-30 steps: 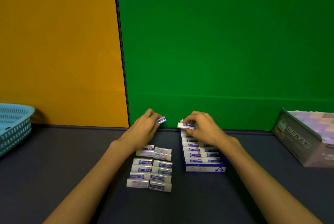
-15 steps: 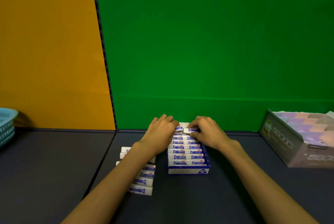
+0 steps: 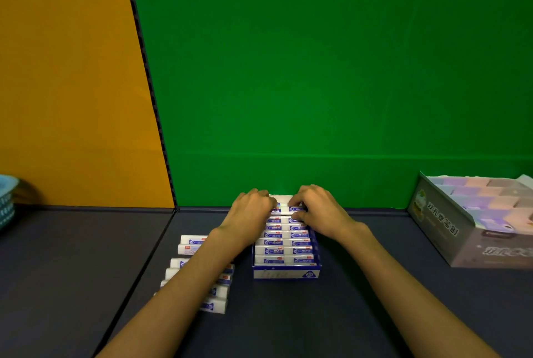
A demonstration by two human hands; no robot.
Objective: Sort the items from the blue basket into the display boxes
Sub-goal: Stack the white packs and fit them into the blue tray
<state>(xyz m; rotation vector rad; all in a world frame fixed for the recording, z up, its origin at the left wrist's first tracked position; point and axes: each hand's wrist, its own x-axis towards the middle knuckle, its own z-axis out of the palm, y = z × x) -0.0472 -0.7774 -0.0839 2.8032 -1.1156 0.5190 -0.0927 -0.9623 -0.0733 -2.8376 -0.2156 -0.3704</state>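
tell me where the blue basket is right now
In the head view, the blue basket sits at the far left edge of the table, mostly cut off by the frame, before the orange wall and well left of the loose erasers.

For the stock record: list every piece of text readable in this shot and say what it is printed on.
"2B": in a small oval on the front of the blue display box.
Large Chinese lettering on the grey display box side and front: too blurred to read.
Blue labels on the white erasers in the box and the loose erasers: too small to read.

Blue-and-white erasers [image 3: 284, 251], green backdrop [image 3: 317, 69]
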